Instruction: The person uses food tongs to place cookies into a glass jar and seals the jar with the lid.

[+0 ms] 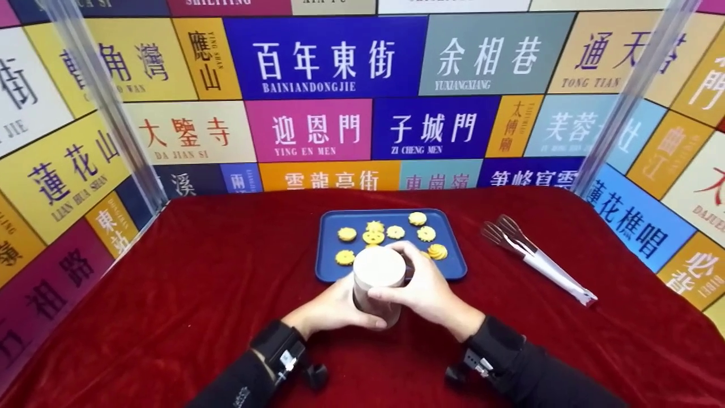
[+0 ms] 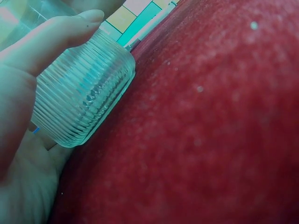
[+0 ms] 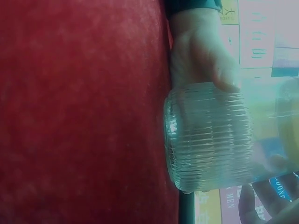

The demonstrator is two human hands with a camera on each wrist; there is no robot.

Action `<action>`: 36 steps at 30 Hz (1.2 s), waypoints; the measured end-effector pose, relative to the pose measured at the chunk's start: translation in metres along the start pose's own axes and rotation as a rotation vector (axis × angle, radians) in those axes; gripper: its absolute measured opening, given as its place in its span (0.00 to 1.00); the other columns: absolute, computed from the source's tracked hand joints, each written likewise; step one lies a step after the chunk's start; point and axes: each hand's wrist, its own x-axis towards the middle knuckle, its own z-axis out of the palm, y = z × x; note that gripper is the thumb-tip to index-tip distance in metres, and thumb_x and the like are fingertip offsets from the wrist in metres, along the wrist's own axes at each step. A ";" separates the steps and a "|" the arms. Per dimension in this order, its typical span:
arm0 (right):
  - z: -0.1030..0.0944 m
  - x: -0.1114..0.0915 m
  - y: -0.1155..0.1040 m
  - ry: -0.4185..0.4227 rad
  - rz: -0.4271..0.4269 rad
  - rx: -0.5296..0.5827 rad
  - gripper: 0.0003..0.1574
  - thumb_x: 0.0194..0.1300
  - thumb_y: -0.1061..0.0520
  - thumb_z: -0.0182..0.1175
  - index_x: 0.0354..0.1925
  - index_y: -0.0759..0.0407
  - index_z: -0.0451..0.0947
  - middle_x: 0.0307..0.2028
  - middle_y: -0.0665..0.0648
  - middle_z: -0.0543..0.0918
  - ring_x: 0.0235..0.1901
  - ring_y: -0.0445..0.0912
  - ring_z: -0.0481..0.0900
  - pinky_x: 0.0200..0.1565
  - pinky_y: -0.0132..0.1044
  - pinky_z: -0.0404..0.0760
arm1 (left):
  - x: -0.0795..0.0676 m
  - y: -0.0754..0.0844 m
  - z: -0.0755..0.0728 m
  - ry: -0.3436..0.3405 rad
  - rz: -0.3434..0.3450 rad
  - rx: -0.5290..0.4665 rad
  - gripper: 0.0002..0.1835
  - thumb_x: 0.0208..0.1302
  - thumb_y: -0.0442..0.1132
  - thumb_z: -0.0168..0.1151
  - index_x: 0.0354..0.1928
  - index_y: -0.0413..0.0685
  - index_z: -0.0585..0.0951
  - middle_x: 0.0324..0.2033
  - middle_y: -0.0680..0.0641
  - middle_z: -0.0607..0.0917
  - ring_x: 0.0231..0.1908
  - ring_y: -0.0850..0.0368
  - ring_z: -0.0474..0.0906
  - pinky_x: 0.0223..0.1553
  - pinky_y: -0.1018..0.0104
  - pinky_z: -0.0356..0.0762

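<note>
A clear jar (image 3: pixel 210 135) with a ribbed lower body stands upright in front of me, topped by a pale round lid (image 1: pixel 379 266). My left hand (image 1: pixel 334 306) is wrapped around the jar's body, its thumb across the near side. In the left wrist view, that thumb (image 2: pixel 60 39) lies over the ribbed wall. My right hand (image 1: pixel 427 286) grips the lid at the top, thumb on the near edge and fingers round the far right side. Just behind the jar, a blue tray (image 1: pixel 334 218) bears several yellow flower-shaped cookies (image 1: pixel 426 233), some hidden by the jar and right hand.
Metal tongs (image 1: pixel 538 258) with slotted heads and a pale handle lie to the right of the tray. Red velvet cloth (image 1: pixel 226 272) covers the table. A wall of colourful printed signs (image 1: pixel 323 56) and clear posts (image 1: pixel 107 90) border it.
</note>
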 end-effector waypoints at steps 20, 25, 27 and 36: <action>-0.006 -0.001 0.003 -0.186 0.057 0.126 0.57 0.58 0.51 0.82 0.78 0.54 0.63 0.67 0.58 0.77 0.65 0.53 0.75 0.68 0.53 0.71 | 0.000 0.000 0.004 -0.007 0.009 0.058 0.52 0.55 0.41 0.85 0.78 0.57 0.64 0.68 0.55 0.77 0.69 0.57 0.72 0.72 0.60 0.69; -0.001 -0.002 0.002 -0.068 0.098 0.089 0.50 0.58 0.48 0.81 0.70 0.55 0.66 0.62 0.59 0.80 0.61 0.52 0.77 0.64 0.51 0.73 | 0.001 0.001 0.003 -0.013 -0.010 0.026 0.53 0.54 0.40 0.85 0.78 0.56 0.63 0.68 0.54 0.75 0.67 0.58 0.72 0.70 0.61 0.73; 0.002 -0.003 0.002 -0.049 0.103 0.066 0.47 0.58 0.48 0.80 0.68 0.55 0.67 0.61 0.59 0.80 0.61 0.52 0.77 0.65 0.51 0.73 | 0.000 0.002 0.003 -0.019 -0.016 0.010 0.53 0.54 0.39 0.85 0.78 0.55 0.63 0.67 0.53 0.75 0.67 0.57 0.73 0.68 0.61 0.75; 0.002 -0.002 0.003 -0.068 0.076 0.095 0.44 0.60 0.50 0.79 0.65 0.57 0.66 0.61 0.59 0.80 0.61 0.51 0.77 0.66 0.50 0.73 | 0.000 0.002 0.003 -0.013 -0.007 0.007 0.51 0.54 0.38 0.85 0.77 0.53 0.64 0.66 0.52 0.76 0.66 0.56 0.75 0.68 0.61 0.75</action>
